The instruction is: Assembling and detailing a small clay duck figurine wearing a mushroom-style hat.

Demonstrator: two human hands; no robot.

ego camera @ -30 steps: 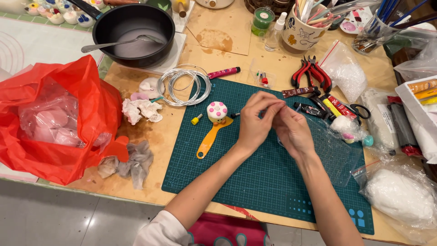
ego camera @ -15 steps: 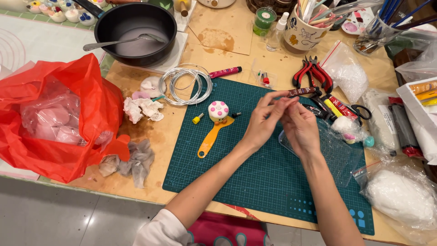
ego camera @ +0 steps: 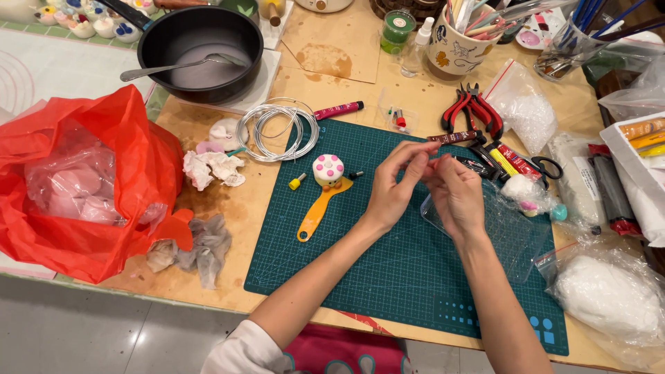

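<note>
- We see both hands raised over the green cutting mat (ego camera: 415, 277), fingertips meeting just above its upper middle.
- Left hand (ego camera: 391, 190): thumb and forefinger pinched shut; whatever sits between them is too small to make out.
- Right hand (ego camera: 457, 194): fingers curled in toward the left fingertips, pinching the top edge of a clear plastic bag (ego camera: 499, 228), which hangs from the grip and spreads down to the right across the mat.
- Small white cake-shaped piece with pink dots (ego camera: 327, 168) lies on the mat left of the left hand, well apart from it, touching the head of an orange spatula tool (ego camera: 318, 211).
- Small yellow cap (ego camera: 297, 181) just left of that piece.
- Packages: red plastic bag (ego camera: 90, 187) at far left, open, with a clear bag of pink lumps inside.
- Clear zip bag of white granules (ego camera: 526, 111) at upper right; clear bag of white filling (ego camera: 609, 294) at lower right.
- Tubes with red and yellow labels (ego camera: 509, 161) just beyond the right hand.
- Containers: black pan (ego camera: 201, 52) at top, pale grey liquid and a metal spoon (ego camera: 173, 67) in it.
- Patterned mug (ego camera: 460, 48) packed with pens and tools.
- Small green-lidded jar (ego camera: 397, 29) beside the mug.
- Coil of silver wire (ego camera: 277, 128) on the mat's upper left corner; red pliers (ego camera: 471, 107) beyond the hands.
</note>
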